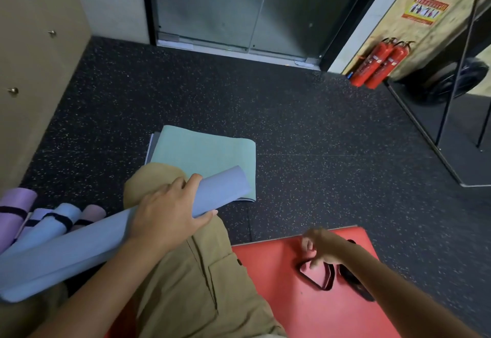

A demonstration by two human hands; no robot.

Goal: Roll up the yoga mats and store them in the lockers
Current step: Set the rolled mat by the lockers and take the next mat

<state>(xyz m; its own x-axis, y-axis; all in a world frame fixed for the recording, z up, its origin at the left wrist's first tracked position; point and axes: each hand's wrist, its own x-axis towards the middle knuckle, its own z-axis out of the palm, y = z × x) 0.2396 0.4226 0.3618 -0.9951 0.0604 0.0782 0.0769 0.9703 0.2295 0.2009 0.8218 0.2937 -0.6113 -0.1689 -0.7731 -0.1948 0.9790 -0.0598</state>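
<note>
Left grip clasps rolled blue mat; floor ahead.
</note>
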